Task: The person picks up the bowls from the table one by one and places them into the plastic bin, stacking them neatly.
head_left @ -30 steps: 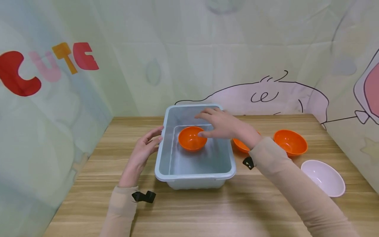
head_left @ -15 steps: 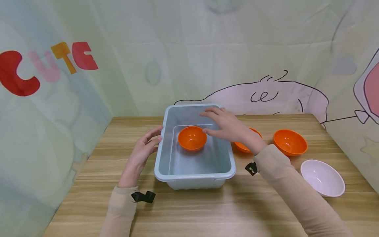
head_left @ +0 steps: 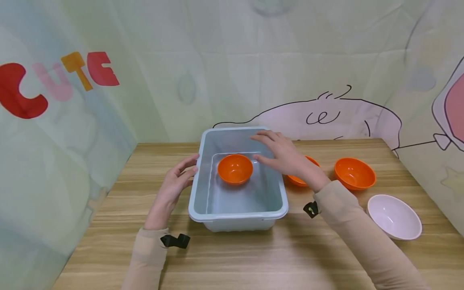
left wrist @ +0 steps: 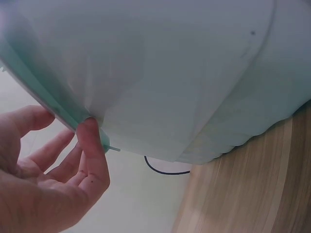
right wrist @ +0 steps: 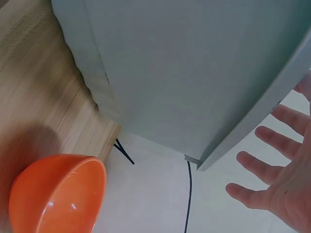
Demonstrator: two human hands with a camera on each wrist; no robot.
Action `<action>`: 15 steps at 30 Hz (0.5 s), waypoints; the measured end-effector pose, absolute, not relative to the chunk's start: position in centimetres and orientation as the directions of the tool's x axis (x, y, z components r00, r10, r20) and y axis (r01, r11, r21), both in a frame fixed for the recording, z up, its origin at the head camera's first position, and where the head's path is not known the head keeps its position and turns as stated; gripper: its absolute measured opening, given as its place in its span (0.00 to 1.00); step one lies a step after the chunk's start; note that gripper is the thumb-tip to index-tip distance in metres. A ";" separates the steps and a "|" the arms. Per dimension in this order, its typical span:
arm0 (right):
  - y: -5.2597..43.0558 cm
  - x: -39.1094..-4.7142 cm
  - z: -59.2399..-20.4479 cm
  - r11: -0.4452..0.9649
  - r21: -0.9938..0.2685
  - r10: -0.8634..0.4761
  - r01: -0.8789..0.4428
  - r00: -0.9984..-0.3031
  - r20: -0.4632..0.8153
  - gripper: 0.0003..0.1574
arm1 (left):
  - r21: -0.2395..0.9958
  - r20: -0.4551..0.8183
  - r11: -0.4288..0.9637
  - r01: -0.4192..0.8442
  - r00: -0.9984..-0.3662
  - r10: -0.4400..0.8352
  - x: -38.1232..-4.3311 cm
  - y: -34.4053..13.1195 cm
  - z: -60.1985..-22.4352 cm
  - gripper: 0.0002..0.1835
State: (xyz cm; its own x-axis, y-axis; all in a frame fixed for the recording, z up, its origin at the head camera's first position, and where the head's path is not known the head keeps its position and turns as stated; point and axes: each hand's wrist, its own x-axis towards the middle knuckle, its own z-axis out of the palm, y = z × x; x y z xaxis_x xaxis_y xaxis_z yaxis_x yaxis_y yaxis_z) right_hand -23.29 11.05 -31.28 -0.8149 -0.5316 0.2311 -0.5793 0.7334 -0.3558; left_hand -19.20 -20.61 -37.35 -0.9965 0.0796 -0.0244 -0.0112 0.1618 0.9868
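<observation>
A pale blue plastic basin point(head_left: 238, 216) stands on the table with one orange bowl point(head_left: 235, 170) upright on its floor. My left hand point(head_left: 175, 182) holds the basin's left rim. In the left wrist view, that hand's fingers point(left wrist: 95, 145) curl up under the lip, with the thumb at the rim's edge. Over the basin's right side hovers my right hand point(head_left: 280, 155), fingers spread and holding nothing. The right wrist view shows its fingers point(right wrist: 265, 170) stretched out by the rim.
Right of the basin, a second orange bowl point(head_left: 298, 181) is partly hidden behind the right forearm. Another orange bowl point(head_left: 354, 174) lies farther right, and a pinkish-white bowl point(head_left: 394, 217) sits nearer the front. A printed cloth point(head_left: 174, 80) hangs behind the table.
My right hand has drawn slightly to the right, away from above the orange bowl in the basin. The left hand, basin and bowls stay put.
</observation>
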 end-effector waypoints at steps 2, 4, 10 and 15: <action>11.2 -23.3 -31.5 0.730 -0.362 -0.528 -0.580 -0.815 0.239 0.36 | 0.987 -0.024 0.161 -0.011 -0.997 0.078 -19.2 -20.7 -37.4 0.27; 11.3 -23.4 -31.7 0.728 -0.371 -0.522 -0.576 -0.817 0.243 0.36 | 0.987 -0.026 0.160 -0.014 -0.997 0.078 -19.2 -20.7 -37.4 0.27; 12.3 -23.5 -32.2 0.723 -0.385 -0.502 -0.573 -0.819 0.276 0.34 | 0.988 -0.030 0.155 -0.016 -0.996 0.087 -19.2 -20.6 -37.4 0.28; 12.7 -23.5 -32.6 0.725 -0.399 -0.487 -0.561 -0.828 0.278 0.34 | 0.988 -0.026 0.155 -0.012 -0.996 0.089 -19.2 -20.7 -37.4 0.28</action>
State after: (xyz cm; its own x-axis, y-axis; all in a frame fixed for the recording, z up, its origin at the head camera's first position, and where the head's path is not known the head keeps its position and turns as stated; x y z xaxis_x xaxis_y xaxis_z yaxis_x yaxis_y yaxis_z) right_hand -23.51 12.75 -32.59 -0.8278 -0.4872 0.2783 -0.5610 0.7254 -0.3988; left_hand -19.20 -20.70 -37.36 -0.9957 0.0887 -0.0256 -0.0115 0.1554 0.9878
